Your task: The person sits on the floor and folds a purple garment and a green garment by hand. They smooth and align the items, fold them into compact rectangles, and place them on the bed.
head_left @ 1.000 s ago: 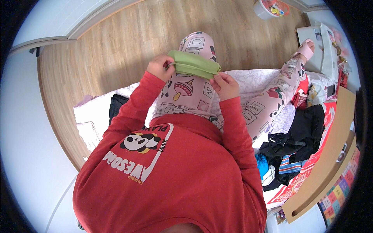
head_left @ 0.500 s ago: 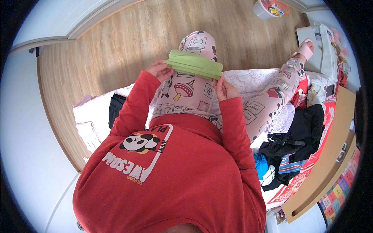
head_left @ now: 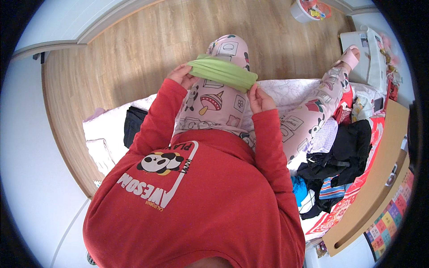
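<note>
A folded light-green piece of cloth [head_left: 223, 73] lies across my raised thigh, on pink patterned trousers [head_left: 210, 100]. What kind of garment it is, if one, I cannot make out. My left hand [head_left: 182, 76] pinches its left end, and my right hand [head_left: 261, 99] grips the lower right corner between thumb and fingers. Between the two hands the cloth is stretched, with creases running along its length. Red sleeves cover both my forearms.
To my right on the bed is a heap of clothes [head_left: 344, 154], mostly black, with lilac, blue and striped pieces. Folded black cloth [head_left: 134, 126] lies on the left of the white bedding [head_left: 105, 134]. A white bucket [head_left: 304, 12] stands on the wooden floor [head_left: 147, 58] at the far right.
The green cloth has been pulled tauter and a little wider, its layers flattening into lengthwise creases. My right hand has shifted slightly to the right; both hands keep hold.
</note>
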`<state>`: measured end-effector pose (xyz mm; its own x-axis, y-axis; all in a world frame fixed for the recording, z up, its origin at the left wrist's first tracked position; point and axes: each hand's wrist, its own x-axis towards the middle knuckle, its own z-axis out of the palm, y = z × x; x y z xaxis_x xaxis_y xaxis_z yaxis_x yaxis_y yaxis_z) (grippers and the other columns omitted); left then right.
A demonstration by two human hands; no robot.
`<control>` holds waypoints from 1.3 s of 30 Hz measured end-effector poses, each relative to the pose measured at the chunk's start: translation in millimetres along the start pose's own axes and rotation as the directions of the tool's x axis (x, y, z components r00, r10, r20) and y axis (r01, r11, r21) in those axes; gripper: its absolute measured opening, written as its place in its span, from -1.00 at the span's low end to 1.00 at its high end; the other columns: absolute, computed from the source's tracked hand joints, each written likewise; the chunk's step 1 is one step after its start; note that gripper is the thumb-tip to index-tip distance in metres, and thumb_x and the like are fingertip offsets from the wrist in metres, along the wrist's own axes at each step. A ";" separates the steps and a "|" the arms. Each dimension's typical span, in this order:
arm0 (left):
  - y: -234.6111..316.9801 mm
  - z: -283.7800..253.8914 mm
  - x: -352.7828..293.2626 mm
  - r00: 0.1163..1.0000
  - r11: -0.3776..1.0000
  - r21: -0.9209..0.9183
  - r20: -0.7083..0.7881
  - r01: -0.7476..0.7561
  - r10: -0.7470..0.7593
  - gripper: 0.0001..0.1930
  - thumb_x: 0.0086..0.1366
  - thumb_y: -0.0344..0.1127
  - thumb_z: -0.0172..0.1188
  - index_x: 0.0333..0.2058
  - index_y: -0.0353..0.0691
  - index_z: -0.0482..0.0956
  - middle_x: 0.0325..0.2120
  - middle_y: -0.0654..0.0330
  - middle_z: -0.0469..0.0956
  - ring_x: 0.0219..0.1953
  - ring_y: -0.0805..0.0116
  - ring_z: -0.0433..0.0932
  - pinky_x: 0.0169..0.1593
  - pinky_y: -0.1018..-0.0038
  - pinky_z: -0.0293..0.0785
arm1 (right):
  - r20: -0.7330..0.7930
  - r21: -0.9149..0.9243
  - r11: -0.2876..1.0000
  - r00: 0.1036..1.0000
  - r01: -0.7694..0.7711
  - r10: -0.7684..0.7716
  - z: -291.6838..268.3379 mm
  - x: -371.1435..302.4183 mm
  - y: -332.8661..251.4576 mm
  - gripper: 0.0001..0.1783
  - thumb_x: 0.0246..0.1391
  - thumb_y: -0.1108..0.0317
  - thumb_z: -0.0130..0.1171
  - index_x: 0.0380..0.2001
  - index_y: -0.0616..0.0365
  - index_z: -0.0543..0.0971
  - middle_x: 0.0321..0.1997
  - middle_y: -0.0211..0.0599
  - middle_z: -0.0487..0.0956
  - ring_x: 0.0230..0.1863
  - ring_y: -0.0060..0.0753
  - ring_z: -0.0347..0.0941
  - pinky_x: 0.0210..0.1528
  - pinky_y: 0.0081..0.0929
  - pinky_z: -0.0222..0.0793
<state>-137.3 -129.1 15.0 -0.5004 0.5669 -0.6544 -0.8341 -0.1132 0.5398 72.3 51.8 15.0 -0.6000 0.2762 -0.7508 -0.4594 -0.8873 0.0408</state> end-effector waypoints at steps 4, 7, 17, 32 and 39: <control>0.4 -1.0 0.4 0.995 0.964 -0.250 -0.001 0.092 -0.095 -0.72 0.21 -0.42 -0.04 -0.10 -0.39 0.33 -0.18 0.00 0.43 -0.08 0.18 0.40 0.06 0.29 0.31 | 0.052 -0.310 0.941 0.991 0.134 -0.124 6.6 -5.9 1.6 -0.83 0.03 0.58 -0.06 -0.26 0.35 0.34 -0.26 -0.14 0.42 -0.32 -0.35 0.38 -0.23 -0.53 0.47; 4.7 17.4 -0.2 0.988 0.963 -0.247 -0.087 0.106 -0.131 -0.73 0.20 -0.38 -0.01 -0.14 -0.37 0.38 -0.25 0.04 0.47 -0.15 0.22 0.45 -0.01 0.35 0.39 | 0.084 -0.390 0.913 0.992 0.119 -0.094 16.0 -13.3 7.8 -0.90 0.03 0.52 0.00 -0.34 0.27 0.36 -0.35 -0.21 0.44 -0.40 -0.43 0.38 -0.38 -0.57 0.44; -3.8 28.7 10.0 0.823 0.482 0.722 0.214 -0.496 0.526 -0.83 0.16 -0.43 0.06 -0.26 -0.31 0.51 -0.37 0.21 0.54 -0.38 0.57 0.47 -0.30 0.64 0.41 | 0.332 -0.860 0.192 0.803 0.473 -0.495 12.6 -4.3 26.4 -0.82 0.10 0.30 -0.01 -0.45 0.17 0.30 -0.56 -0.37 0.39 -0.67 -0.56 0.28 -0.77 -0.62 0.20; -23.7 -15.8 60.5 0.953 0.928 0.247 -0.186 0.280 -0.238 -0.71 0.16 -0.15 -0.06 -0.34 -0.21 0.53 -0.46 0.14 0.55 -0.45 0.33 0.53 -0.37 0.42 0.47 | -0.119 -0.907 0.419 0.936 0.033 -0.332 -14.4 50.0 10.0 -0.91 0.05 0.32 -0.01 -0.45 0.04 0.35 -0.70 -0.35 0.34 -0.85 -0.53 0.13 -0.90 -0.61 -0.07; -16.6 8.0 8.8 0.978 0.952 0.290 0.148 0.102 -0.150 -0.67 0.19 -0.13 -0.07 -0.25 -0.26 0.49 -0.33 0.15 0.53 -0.33 0.37 0.50 -0.24 0.49 0.43 | 0.097 -0.894 0.392 0.949 0.216 -0.301 -7.7 8.1 14.7 -0.90 0.12 0.33 -0.06 -0.43 0.08 0.36 -0.73 -0.38 0.35 -0.84 -0.56 0.15 -0.85 -0.59 0.02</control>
<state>-126.0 -115.7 4.5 -0.3297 0.6918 -0.6424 -0.7779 0.1865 0.6001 65.7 38.2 4.4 -0.4945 0.5650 -0.6605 0.2763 -0.6183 -0.7358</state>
